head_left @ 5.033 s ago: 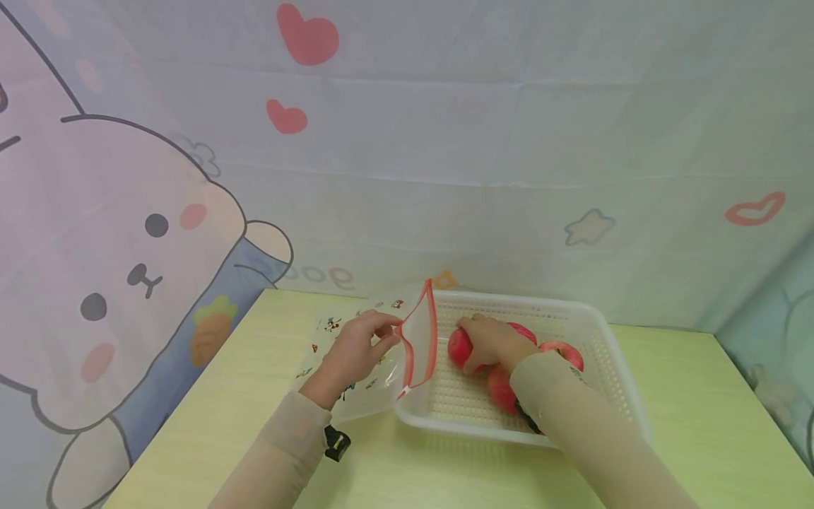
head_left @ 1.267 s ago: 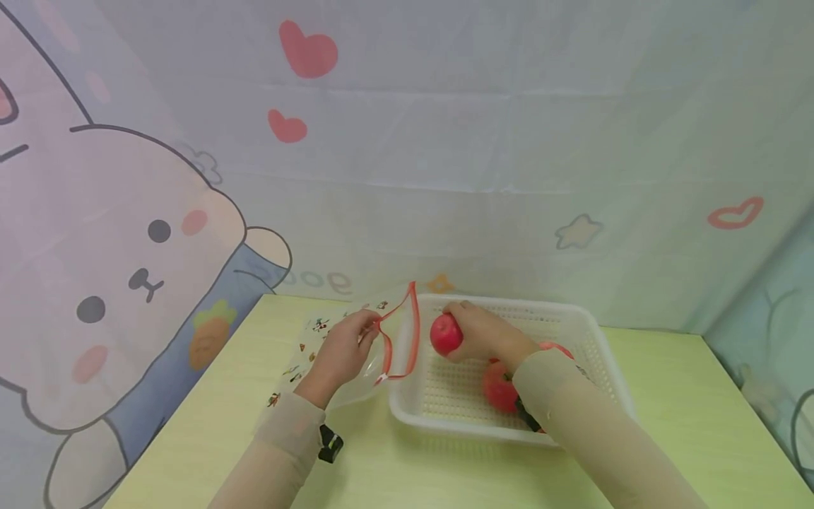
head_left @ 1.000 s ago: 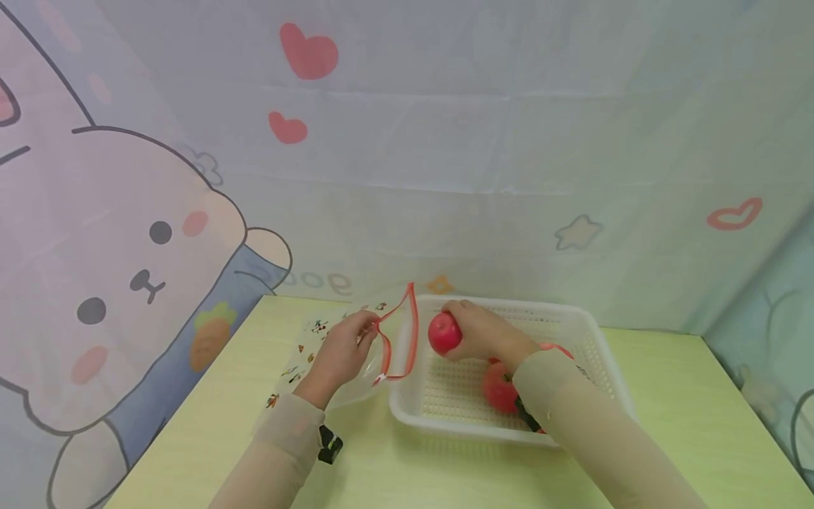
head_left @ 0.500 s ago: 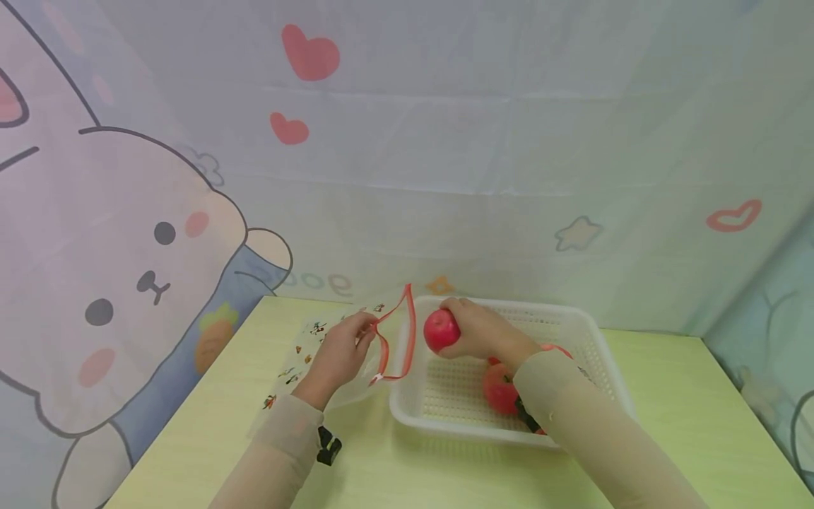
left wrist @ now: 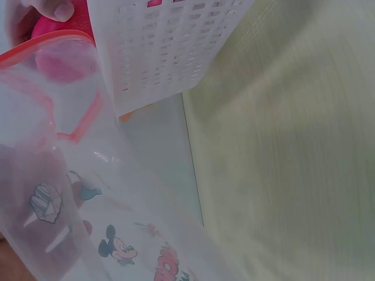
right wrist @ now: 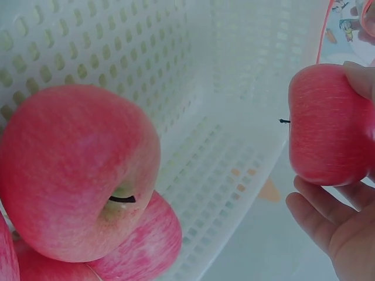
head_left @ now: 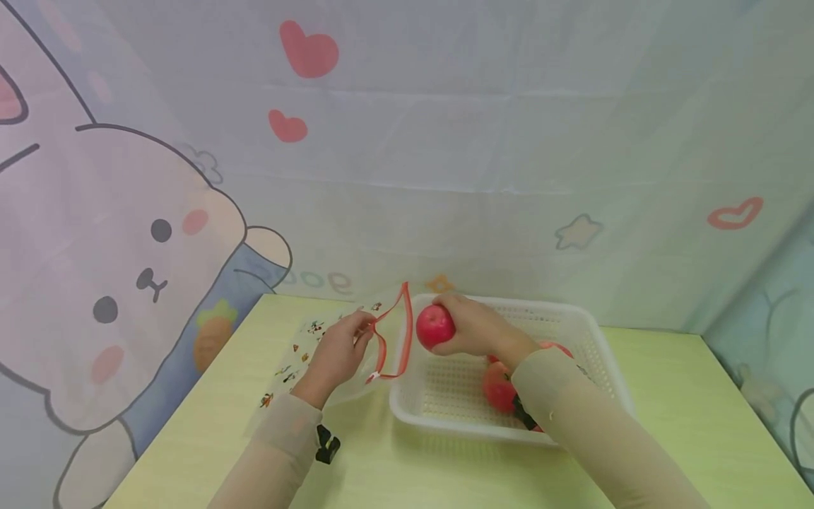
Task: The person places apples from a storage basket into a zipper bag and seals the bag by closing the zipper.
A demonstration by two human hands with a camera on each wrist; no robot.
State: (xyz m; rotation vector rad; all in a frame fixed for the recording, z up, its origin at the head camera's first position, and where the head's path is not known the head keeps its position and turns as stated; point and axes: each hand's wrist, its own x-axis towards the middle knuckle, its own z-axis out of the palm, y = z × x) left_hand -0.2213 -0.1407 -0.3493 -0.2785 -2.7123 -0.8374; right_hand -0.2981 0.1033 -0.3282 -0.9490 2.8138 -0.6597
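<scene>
I'm indoors at a pale yellow-green, wood-grained surface [head_left: 674,417], closely backed by a creased cloth [head_left: 483,148] that also closes in the right side. Its big cartoon rabbit [head_left: 140,187] and printed hearts [head_left: 309,49] give my corner a child's-room look; whether it's a home or a dressed-up studio, I can't tell.

Your beige left sleeve [head_left: 270,452] (bottom left) and right sleeve [head_left: 600,431] (bottom right) show black wrist fittings [head_left: 327,445].

Faint letters [head_left: 337,283], among them what look like round o's, stand low on the backdrop [head_left: 477,141]; red lettering [left wrist: 167,264] on the clear bag [left wrist: 126,193] is unreadable.
</scene>
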